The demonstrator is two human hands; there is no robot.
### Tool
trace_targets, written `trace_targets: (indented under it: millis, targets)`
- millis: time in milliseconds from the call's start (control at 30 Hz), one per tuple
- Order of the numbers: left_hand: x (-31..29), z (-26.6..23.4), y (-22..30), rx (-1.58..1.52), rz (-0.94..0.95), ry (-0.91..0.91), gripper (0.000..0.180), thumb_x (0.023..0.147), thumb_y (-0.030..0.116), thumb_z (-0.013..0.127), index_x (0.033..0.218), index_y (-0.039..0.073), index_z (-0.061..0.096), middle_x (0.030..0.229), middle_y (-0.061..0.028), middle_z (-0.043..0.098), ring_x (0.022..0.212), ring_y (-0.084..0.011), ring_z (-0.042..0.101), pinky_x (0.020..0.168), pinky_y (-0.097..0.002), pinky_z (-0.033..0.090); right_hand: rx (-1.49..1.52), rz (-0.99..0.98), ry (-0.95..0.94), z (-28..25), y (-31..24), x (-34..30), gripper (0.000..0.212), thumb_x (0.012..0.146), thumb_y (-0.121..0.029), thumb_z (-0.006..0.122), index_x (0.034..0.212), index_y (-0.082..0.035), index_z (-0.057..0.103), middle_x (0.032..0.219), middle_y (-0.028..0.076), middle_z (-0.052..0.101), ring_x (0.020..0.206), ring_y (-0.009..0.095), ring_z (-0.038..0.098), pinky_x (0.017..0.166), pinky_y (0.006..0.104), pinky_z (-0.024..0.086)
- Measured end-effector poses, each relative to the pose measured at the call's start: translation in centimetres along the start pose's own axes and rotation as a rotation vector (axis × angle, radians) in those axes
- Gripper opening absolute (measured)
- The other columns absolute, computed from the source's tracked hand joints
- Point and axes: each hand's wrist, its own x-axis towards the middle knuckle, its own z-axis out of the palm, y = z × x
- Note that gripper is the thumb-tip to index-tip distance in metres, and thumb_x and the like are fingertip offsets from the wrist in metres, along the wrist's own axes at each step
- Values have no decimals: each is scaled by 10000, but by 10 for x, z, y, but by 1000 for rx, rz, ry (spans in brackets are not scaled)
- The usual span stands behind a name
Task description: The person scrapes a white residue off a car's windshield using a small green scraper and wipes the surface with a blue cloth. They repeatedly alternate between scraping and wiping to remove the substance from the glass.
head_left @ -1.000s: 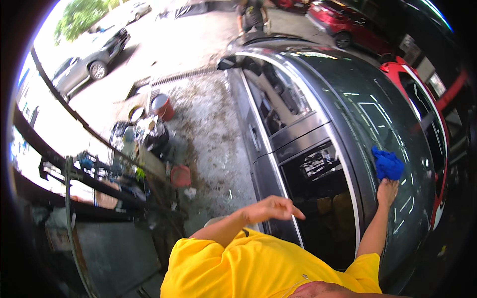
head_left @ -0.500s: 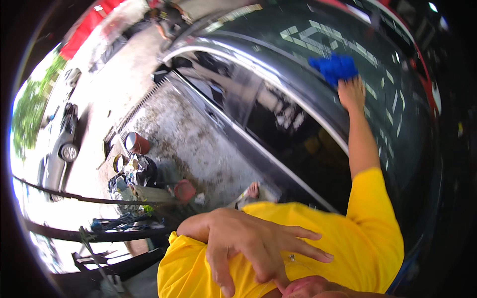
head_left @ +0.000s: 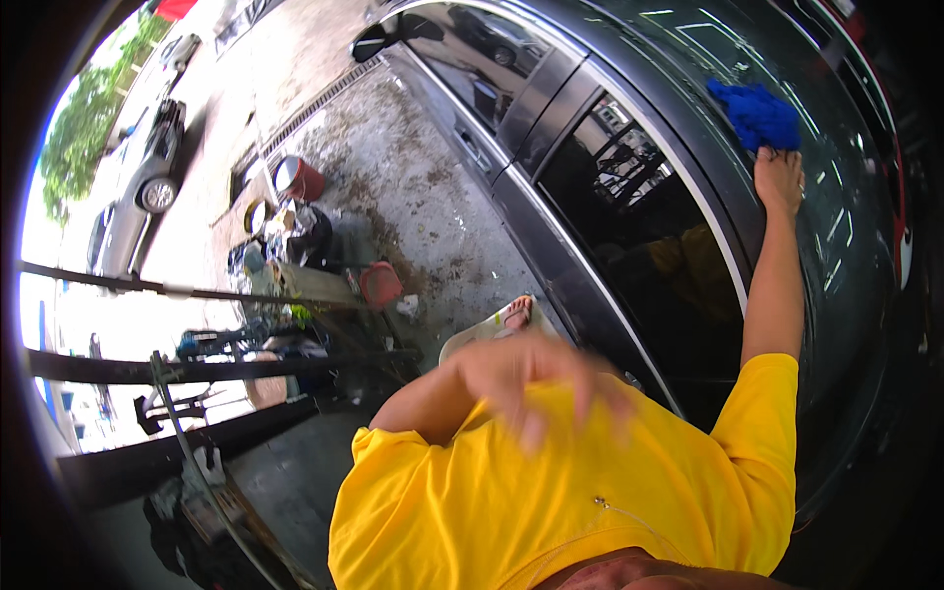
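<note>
big dark car (head_left: 718, 197) first: its curved roof (head_left: 836, 197) wants light, even, overlapping strokes imo. in front of the yellow shirt (head_left: 580, 482), the left hand (head_left: 541, 376) has fingers apart, probably empty but it's blurry. blue cloth (head_left: 759, 115) is bunched on the roof, right hand (head_left: 779, 180) clamped on its near edge; i'd spread it flatter for better contact.

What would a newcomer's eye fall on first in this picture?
Probably the bright yellow shirt, filling the lower middle. Next comes the vivid blue cloth at the upper right, bunched on the dark car roof, with the right grip at its near edge. At the upper left, a red bucket also stands out.
</note>
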Motion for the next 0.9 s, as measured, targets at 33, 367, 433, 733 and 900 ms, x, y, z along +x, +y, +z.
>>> trace_targets:
  millis: [33,367,433,733,900]
  targets:
    - [-36,-14,-17,-53,-86,412,294,939,271,740,1116,50,661,1254,-266,650,1281,-390,570,1118,-531,384,-7,6,-14,-2,2,1,676,1043,-511,308,1531,-57,422,1631,165,347,1547,305,237,1252,465,200]
    - [-501,-13,-197,1181,-1727,1116,484,877,420,696,1101,-8,725,1177,-260,693,1130,-411,653,958,-466,526,-5,3,-27,25,4,12,675,1048,-514,286,1564,-90,381,1651,146,313,1554,298,223,1265,460,171]
    - [-497,-5,-202,944,-1778,1281,499,871,399,713,1162,-7,723,1203,-245,695,1163,-393,650,982,-446,521,-4,20,-10,17,5,12,660,1050,-501,295,1557,-89,392,1641,152,328,1548,301,236,1262,463,181]
    - [-355,-31,-166,814,-1233,1645,429,833,369,758,1019,-15,715,1032,-215,742,977,-343,707,852,-412,545,-15,1,5,7,7,2,649,1050,-489,309,1525,-62,428,1609,165,376,1527,322,275,1248,488,204]
    - [-370,-52,-181,891,-1178,1596,445,824,393,766,1015,-6,719,1012,-219,741,970,-347,708,847,-424,544,-103,-39,-100,-21,-15,-8,638,1047,-449,299,1480,-10,463,1590,197,394,1519,343,284,1240,496,224]
